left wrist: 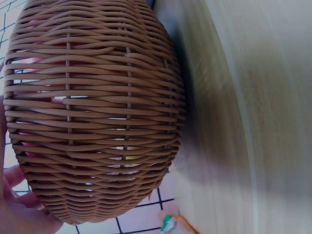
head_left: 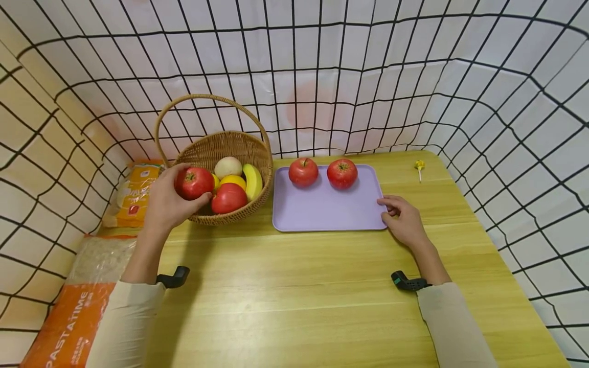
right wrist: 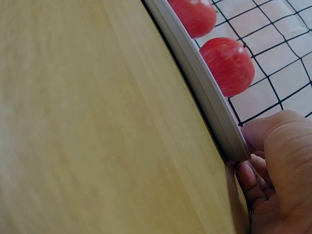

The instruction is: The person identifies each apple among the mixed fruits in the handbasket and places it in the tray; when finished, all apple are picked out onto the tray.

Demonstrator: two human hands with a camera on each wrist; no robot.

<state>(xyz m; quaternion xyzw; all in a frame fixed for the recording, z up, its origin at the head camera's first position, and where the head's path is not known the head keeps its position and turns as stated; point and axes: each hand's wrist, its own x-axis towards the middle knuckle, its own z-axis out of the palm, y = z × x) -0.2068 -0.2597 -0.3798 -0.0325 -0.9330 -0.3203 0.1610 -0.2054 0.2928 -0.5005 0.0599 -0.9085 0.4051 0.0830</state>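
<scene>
1. Head view: red apple [head_left: 195, 183] is gripped at the left side of the basket [head_left: 230, 144] by the left hand [head_left: 166, 202].
2. Tray [head_left: 322, 210] is pinched by the right hand [head_left: 407, 220].
3. Apple, likely firm and slick, is best cupped round its sides.

We saw a yellowish, wood-grained worktop [head_left: 299, 317] enclosed at the back and both sides by black wire mesh [head_left: 293, 26]. Behind the mesh we saw a whitish backing [head_left: 354, 46], creamier at the left, with faint pinkish blotches [head_left: 304, 113]; soft light gleamed on the wood.
</scene>
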